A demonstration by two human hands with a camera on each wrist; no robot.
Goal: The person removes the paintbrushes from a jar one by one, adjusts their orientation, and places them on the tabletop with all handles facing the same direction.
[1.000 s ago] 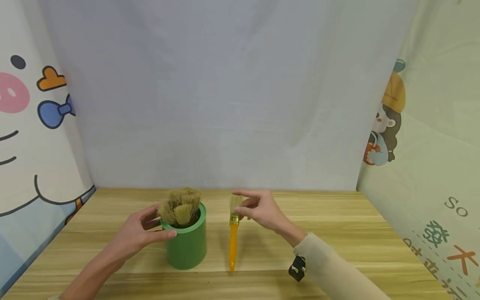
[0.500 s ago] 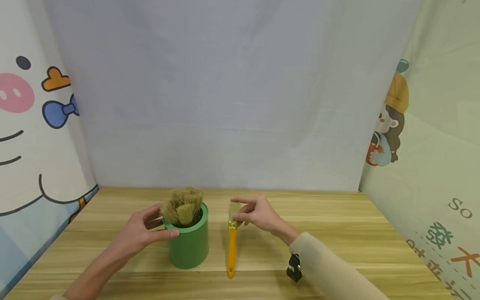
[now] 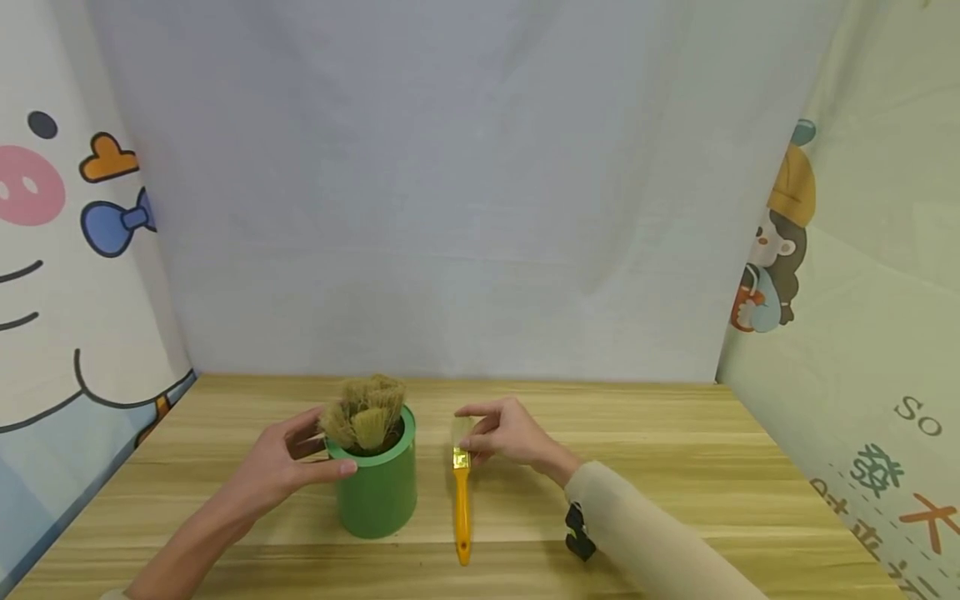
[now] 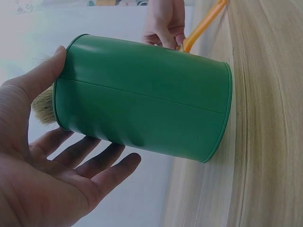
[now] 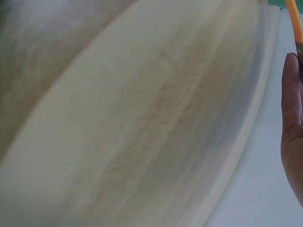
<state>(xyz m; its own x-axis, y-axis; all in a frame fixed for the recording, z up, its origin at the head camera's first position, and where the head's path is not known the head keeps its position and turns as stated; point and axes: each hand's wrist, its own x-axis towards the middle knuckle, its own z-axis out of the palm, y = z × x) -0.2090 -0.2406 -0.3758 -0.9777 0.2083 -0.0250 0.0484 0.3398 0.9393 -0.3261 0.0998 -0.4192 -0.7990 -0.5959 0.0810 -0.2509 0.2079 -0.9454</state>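
Note:
A green cylindrical pot (image 3: 378,500) stands upright on the wooden table, with several paintbrushes' tan bristles (image 3: 370,427) sticking up from its mouth. My left hand (image 3: 262,467) spans the pot's left side and holds it near the rim, the thumb in front and the fingers behind. In the left wrist view the thumb lies at the rim of the pot (image 4: 142,99) and the fingers lie along its other side. Right of the pot, my right hand (image 3: 506,433) pinches a paintbrush (image 3: 462,508) by its bristle end. Its orange handle points down toward me. Whether the handle tip touches the table is unclear.
The wood-grain table (image 3: 637,500) reaches back to a pale hanging cloth (image 3: 450,208). Printed cartoon cloths flank it, a white one (image 3: 90,317) at left and a pale green one (image 3: 862,292) at right.
The right hand has moved slightly left and toward me with the paintbrush, bringing it nearer the pot. The left hand has stayed on the pot, which stands in nearly the same place.

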